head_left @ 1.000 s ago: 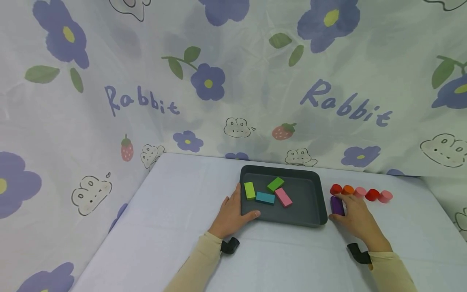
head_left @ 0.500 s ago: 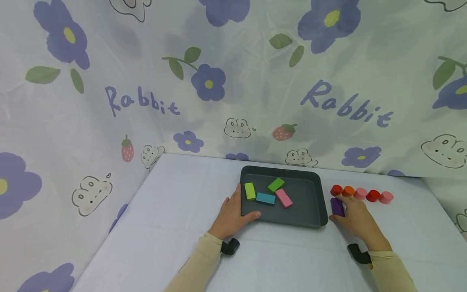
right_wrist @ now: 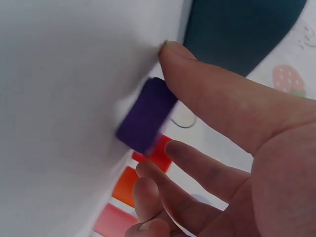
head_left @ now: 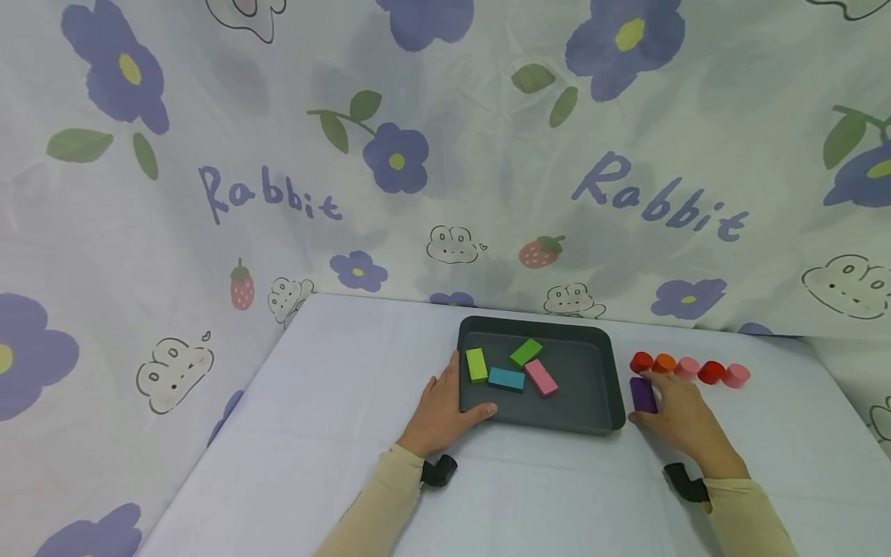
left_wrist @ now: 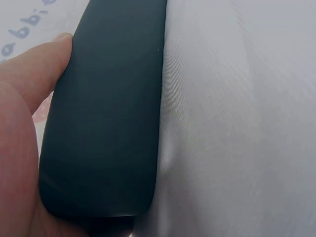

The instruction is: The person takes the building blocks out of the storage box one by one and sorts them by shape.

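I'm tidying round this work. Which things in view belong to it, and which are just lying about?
Seemingly in use:
Dark rectangular tray, left hand against it
Purple block at the right hand
In the tray: lime block, green block, blue block, pink block

Apparently just lying about:
Two red cylinders
Orange cylinder
Two pink cylinders

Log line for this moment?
left hand touching tray; right hand at purple block, grip unclear; four blocks inside tray; five cylinders outside

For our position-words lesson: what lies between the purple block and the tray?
In the head view, a narrow strip of white cloth separates the purple block and the tray; the right hand has its thumb at the near end.
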